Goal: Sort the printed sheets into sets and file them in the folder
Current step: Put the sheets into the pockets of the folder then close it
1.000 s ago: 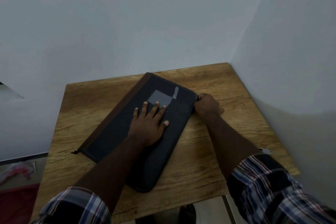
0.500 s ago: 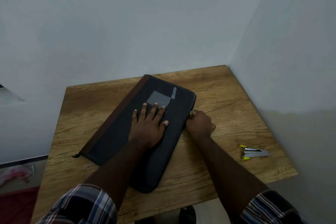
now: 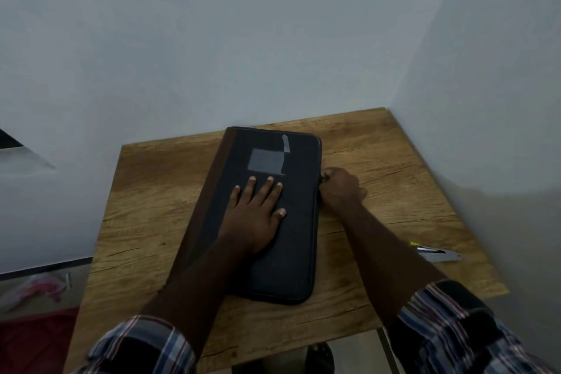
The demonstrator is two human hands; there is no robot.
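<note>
1. Folder (image 3: 273,215) lies zipped shut on the wooden table (image 3: 151,191); a hard tug could drag it toward the stapler (image 3: 437,255) to its right.
2. Left hand (image 3: 258,209) presses flat on the cover, fingers straight and spread.
3. Right hand (image 3: 340,188) curls at the folder's right edge, apparently pinching the zip pull; pull hidden.

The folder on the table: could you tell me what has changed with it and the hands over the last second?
The right hand slid from the far right corner of the folder back along its right edge towards the person, fingers curled at that edge. The folder turned from diagonal to nearly straight on the table. The left hand stayed flat on the cover; the stapler stayed put.
</note>
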